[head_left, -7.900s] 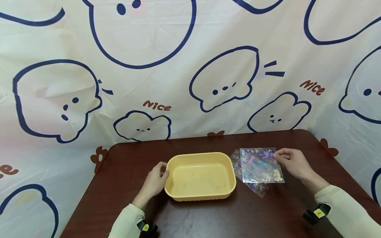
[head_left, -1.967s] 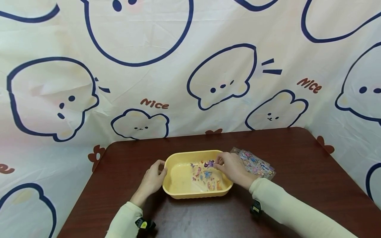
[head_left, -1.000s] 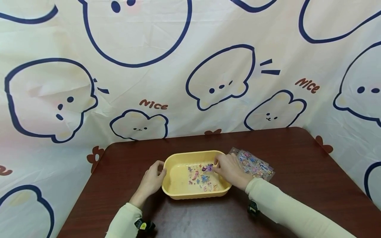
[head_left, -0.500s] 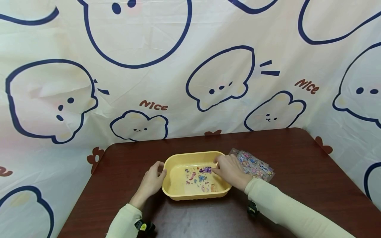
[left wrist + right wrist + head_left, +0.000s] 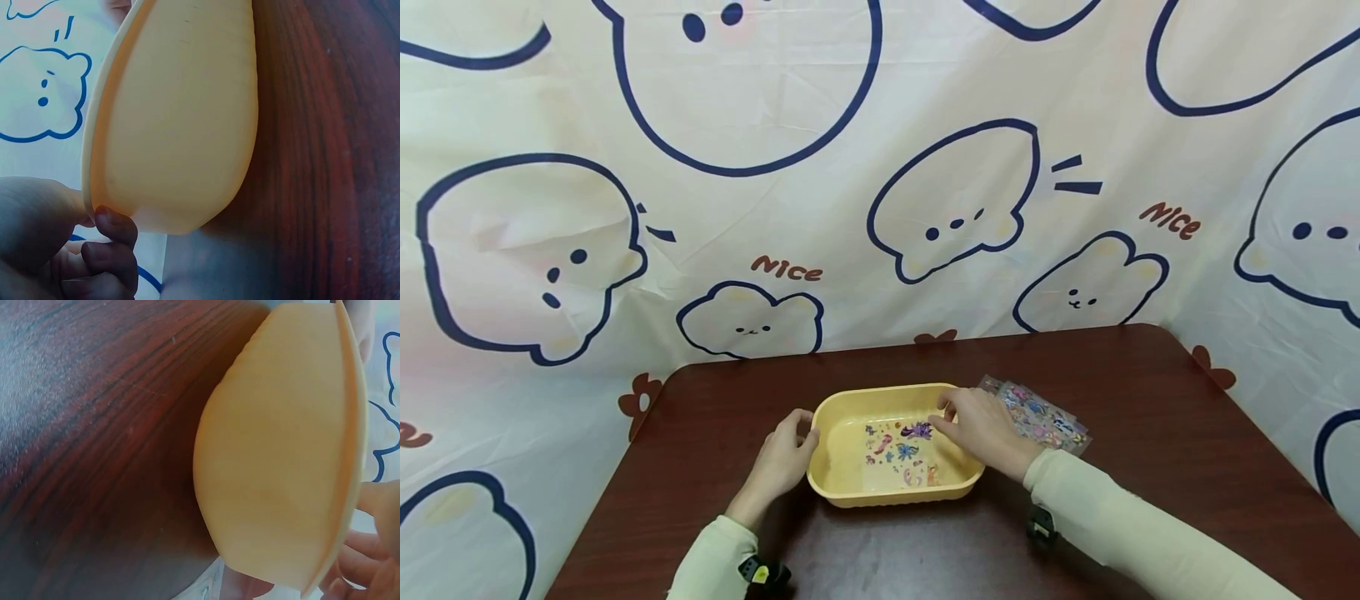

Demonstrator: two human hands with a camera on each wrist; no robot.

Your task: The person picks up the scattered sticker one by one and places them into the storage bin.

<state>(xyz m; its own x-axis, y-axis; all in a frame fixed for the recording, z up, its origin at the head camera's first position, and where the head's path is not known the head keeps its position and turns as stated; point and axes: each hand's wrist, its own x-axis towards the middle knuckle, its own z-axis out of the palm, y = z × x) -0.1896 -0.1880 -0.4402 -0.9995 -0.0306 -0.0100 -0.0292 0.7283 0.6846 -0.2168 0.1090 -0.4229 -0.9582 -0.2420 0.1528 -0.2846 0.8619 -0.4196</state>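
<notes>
A transparent sticker sheet (image 5: 889, 454) with small colourful cartoon figures lies flat inside the yellow plastic tray (image 5: 838, 497). My left hand (image 5: 781, 458) grips the tray's left rim; in the left wrist view its fingertips (image 5: 117, 225) curl under that rim. My right hand (image 5: 985, 429) hovers over the tray's right side, thumb and fingers parted, with nothing held between them. In the right wrist view the tray wall (image 5: 275, 444) fills the middle, and part of my right hand (image 5: 369, 556) shows past the rim.
More sticker sheets (image 5: 1043, 421) lie overlapping on the dark brown wooden table (image 5: 1120, 392), just right of the tray. A white cloth (image 5: 850, 217) with blue cartoon outlines hangs behind the table.
The sticker sheet has gone from beside the tray into it, carried by my right hand. Within the last second it slid slightly left and my right fingers let go. My left hand stays on the rim.
</notes>
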